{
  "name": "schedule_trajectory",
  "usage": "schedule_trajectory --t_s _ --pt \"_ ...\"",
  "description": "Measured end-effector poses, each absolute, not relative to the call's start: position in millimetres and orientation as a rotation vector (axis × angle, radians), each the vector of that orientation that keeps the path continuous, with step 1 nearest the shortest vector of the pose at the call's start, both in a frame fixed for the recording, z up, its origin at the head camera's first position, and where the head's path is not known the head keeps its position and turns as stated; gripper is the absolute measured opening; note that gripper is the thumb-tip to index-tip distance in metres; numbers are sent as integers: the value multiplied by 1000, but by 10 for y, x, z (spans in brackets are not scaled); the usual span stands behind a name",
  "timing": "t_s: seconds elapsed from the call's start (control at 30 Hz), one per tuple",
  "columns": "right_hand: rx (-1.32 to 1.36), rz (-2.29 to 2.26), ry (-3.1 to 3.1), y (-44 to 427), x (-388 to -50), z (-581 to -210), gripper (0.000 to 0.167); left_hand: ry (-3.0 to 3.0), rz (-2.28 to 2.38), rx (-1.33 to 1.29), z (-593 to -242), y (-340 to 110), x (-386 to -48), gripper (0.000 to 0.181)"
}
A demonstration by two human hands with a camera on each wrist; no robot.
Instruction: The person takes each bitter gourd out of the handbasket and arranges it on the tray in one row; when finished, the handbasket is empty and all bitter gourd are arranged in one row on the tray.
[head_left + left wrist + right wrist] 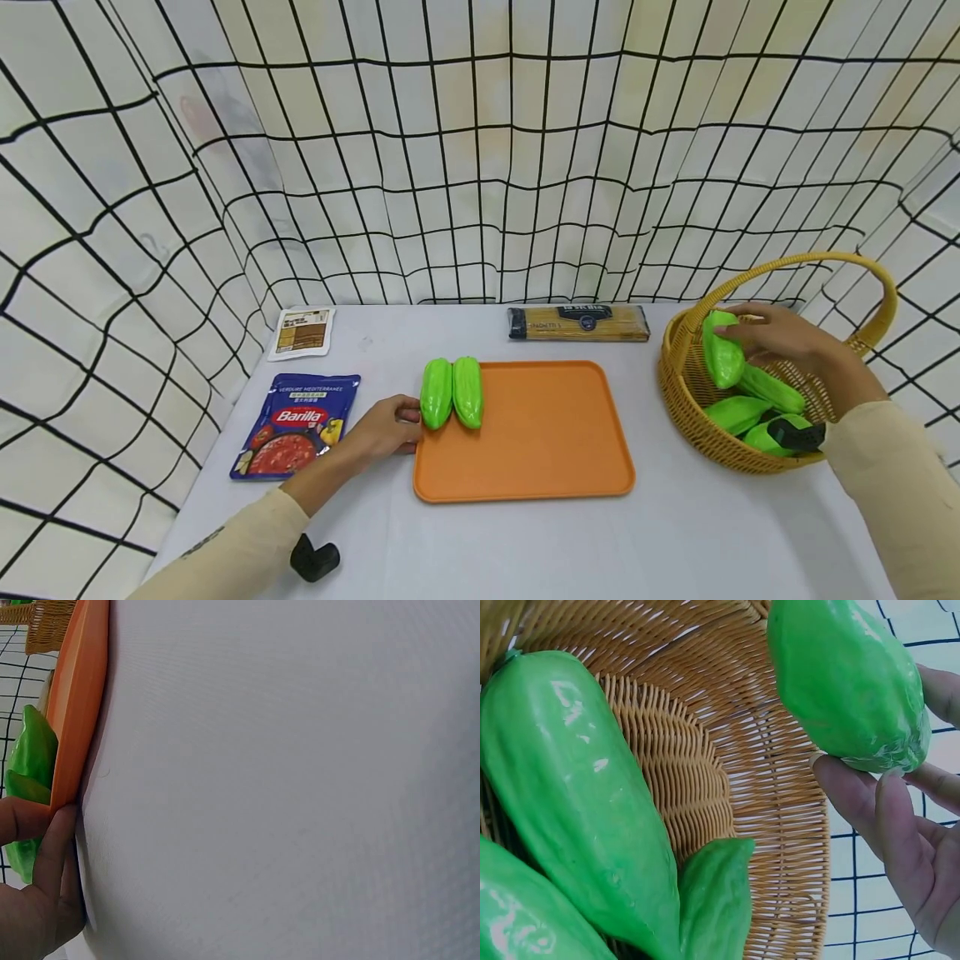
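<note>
My right hand (776, 332) holds a glossy green gourd-like vegetable (723, 350) by one end, above the wicker basket (678, 392). In the right wrist view, the fingers and thumb pinch the lower end of that vegetable (847, 682). Several more of the same kind lie in the basket, one long vegetable (577, 787) nearest that camera. On the left, my left hand (386, 427) pinches the edge of the orange tray (540, 433). Two green vegetables (452, 393) lie side by side at the tray's left end, close to those fingers. The left wrist view shows the tray rim (79, 712) between thumb and fingers.
A blue Barilla sauce pouch (300, 425) lies left of the tray, with a small white-and-brown packet (302, 333) behind it. A spaghetti pack (579, 322) lies behind the tray. Black netting over white walls surrounds the white table (510, 550). The basket's tall handle (810, 257) arches beside my right hand.
</note>
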State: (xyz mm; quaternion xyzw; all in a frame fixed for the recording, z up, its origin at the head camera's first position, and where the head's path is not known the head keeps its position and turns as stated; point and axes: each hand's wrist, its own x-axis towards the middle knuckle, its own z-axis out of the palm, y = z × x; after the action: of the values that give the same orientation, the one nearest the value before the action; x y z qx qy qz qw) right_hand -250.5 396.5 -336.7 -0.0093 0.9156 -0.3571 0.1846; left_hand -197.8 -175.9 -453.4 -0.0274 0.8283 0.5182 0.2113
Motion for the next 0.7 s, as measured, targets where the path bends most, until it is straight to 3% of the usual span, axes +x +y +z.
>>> schedule_trajectory --t_s 0.7 --pt "-72 -997 2606 3921 -2162 -3250 83 2277 1466 -59 -4505 -1758 -1951 54"
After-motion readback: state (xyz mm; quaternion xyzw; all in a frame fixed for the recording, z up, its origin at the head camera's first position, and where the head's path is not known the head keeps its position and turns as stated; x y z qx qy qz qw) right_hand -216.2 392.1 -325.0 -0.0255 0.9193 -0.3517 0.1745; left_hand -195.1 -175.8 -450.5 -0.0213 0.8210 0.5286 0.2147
